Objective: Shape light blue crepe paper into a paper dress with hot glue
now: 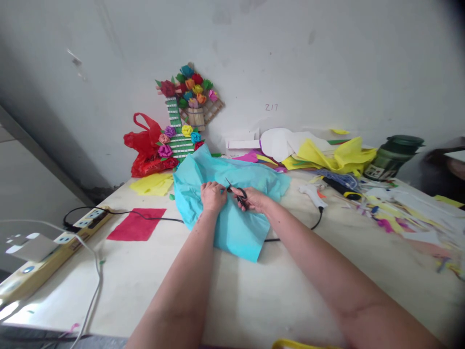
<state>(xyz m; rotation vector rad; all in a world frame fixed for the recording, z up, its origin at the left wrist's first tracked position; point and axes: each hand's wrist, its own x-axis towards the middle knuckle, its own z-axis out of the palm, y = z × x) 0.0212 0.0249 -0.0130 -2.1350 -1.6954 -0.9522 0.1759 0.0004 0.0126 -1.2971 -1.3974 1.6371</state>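
A large, crumpled turquoise sheet of crepe paper lies spread over the middle of the table. My left hand is closed on it, knuckles up, its fingertips pointing toward the scissors. Black-handled scissors are in my right hand, with fingers at the handle loops and one thin blade pointing up and left. The blades are close to my left fingertips, over the paper. Whether they touch the paper is too small to tell.
A red square and a yellow-cased power strip are at left. Paper flowers on a green stand rise behind. On the right lie a white glue gun, a box cutter, scraps and a green jar.
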